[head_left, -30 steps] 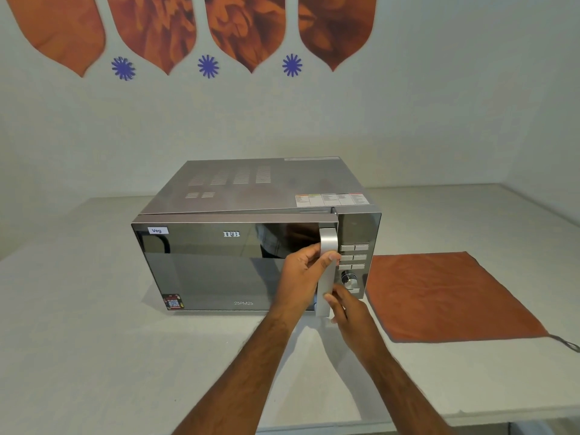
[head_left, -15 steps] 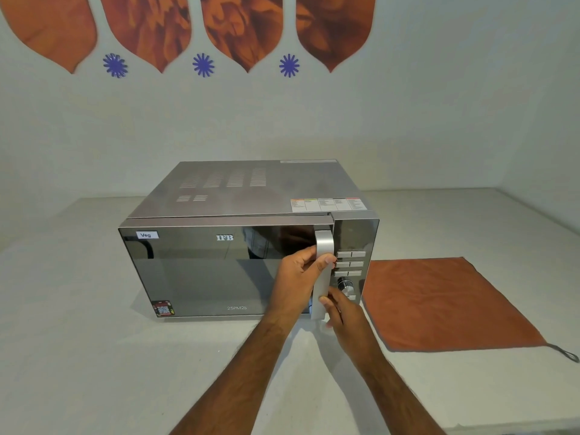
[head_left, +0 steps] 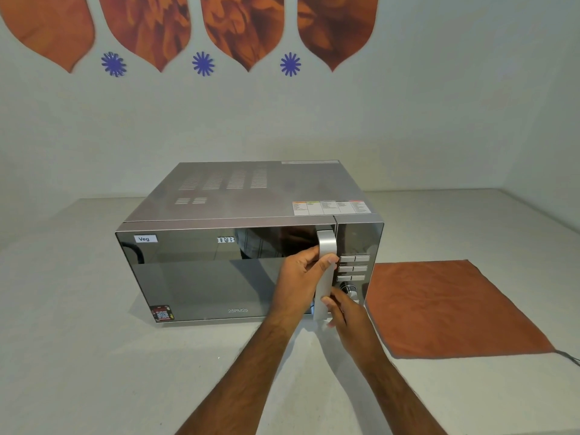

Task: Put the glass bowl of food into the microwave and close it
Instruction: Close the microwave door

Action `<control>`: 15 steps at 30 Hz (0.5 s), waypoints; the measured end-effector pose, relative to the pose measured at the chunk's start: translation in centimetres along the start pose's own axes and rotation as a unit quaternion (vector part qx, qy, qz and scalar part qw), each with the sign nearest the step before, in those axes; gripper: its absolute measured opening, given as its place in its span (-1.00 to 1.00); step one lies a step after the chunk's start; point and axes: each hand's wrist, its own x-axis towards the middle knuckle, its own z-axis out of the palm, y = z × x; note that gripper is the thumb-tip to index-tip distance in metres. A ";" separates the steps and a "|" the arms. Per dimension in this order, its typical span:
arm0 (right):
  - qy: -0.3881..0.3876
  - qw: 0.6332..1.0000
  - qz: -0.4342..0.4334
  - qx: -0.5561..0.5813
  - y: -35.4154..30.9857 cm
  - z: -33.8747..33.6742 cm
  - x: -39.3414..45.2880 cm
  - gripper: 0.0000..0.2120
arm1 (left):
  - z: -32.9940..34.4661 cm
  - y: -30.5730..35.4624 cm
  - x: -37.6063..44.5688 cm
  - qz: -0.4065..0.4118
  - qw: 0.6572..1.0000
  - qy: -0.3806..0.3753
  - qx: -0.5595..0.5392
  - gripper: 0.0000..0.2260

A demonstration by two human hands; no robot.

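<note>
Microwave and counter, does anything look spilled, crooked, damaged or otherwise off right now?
Nothing stands out. The microwave sits level with its door shut flush, both hands on the handle. The orange cloth lies flat beside it, slightly angled. The glass bowl is not visible through the reflective door.

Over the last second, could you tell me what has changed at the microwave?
The door swung the last bit shut, flush with the panel. Left hand still grips the handle; right hand stays at its lower end. The cloth hasn't moved.
</note>
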 end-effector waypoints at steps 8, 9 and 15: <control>0.033 0.998 -0.035 -0.041 -1.0 0.5 -0.5 -0.62 | 0.2 0.6 -0.9 0.003 1.000 0.004 -0.009 -0.64; 0.039 0.997 -0.042 -0.045 -1.3 0.5 -0.8 -0.59 | 0.3 0.7 -1.2 0.005 1.000 0.006 -0.010 -0.65; 0.031 0.999 -0.025 0.024 -1.8 0.6 -1.6 -0.64 | 0.5 0.5 -2.7 0.001 1.000 0.012 0.018 -0.62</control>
